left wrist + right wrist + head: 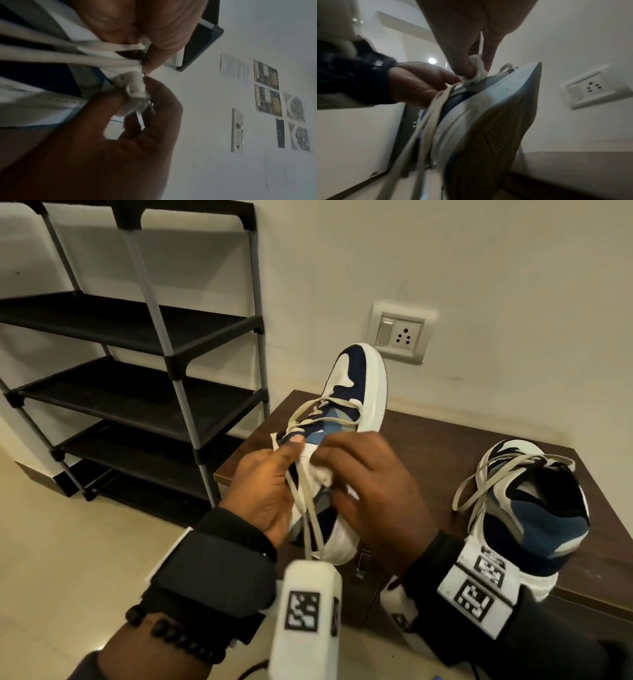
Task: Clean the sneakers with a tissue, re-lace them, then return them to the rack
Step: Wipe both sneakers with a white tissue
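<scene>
I hold a navy, blue and white sneaker [356,385] up in front of me, toe pointing away and sole [496,128] to the right. My left hand [279,474] grips its left side near the collar, thumb on the tongue. My right hand [337,474] pinches a crumpled white tissue [322,474] against the upper by the eyelets; the tissue [477,73] also shows between its fingertips. Loose cream laces [308,508] hang down from the shoe. The matching second sneaker [534,508] stands on the brown cabinet, heel toward me, laces loose.
A black shoe rack [137,398] with several bare shelves stands on the left against the wall. The brown wooden cabinet top [445,440] lies under and right of the held shoe. A wall socket [400,333] sits behind the toe. Beige floor spreads at lower left.
</scene>
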`<act>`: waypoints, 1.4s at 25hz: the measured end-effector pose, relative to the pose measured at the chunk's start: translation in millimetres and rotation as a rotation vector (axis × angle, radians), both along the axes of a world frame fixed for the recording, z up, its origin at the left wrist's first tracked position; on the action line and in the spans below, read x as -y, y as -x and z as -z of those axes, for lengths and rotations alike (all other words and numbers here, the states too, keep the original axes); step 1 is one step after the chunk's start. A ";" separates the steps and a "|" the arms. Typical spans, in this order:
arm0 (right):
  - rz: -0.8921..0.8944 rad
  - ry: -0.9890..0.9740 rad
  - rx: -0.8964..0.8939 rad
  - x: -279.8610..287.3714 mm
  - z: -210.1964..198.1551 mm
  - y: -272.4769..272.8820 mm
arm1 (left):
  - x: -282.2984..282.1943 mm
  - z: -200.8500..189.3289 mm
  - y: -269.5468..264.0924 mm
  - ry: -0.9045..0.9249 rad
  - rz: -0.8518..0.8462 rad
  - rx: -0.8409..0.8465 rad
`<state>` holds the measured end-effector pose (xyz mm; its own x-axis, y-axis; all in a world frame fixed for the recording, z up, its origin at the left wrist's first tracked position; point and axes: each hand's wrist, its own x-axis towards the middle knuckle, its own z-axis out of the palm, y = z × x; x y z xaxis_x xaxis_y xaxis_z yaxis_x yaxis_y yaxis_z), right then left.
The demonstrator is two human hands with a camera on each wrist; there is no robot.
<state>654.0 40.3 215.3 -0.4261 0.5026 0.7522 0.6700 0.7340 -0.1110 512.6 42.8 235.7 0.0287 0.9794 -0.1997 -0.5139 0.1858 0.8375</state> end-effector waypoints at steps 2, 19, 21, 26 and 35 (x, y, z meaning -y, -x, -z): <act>-0.116 -0.013 0.215 6.7 13.1 6.4 | -7.5 4.6 9.9 0.052 -0.067 0.008; -0.240 0.084 0.347 7.4 18.0 5.2 | -24.0 22.1 24.9 0.128 -0.191 0.006; -0.153 0.114 0.254 -3.2 11.5 -2.2 | -26.2 22.1 24.0 0.082 -0.199 -0.011; -0.002 0.198 -0.023 -17.3 10.8 -8.7 | -21.4 30.7 24.7 -0.272 0.012 -1.016; -0.018 0.142 0.062 -6.9 7.7 -10.3 | -18.1 27.0 24.0 -0.243 0.072 -0.749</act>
<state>664.3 47.2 207.6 -0.4794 0.5943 0.6457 0.6658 0.7256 -0.1736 488.6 60.9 208.7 0.0366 0.9989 0.0285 0.2088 -0.0355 0.9773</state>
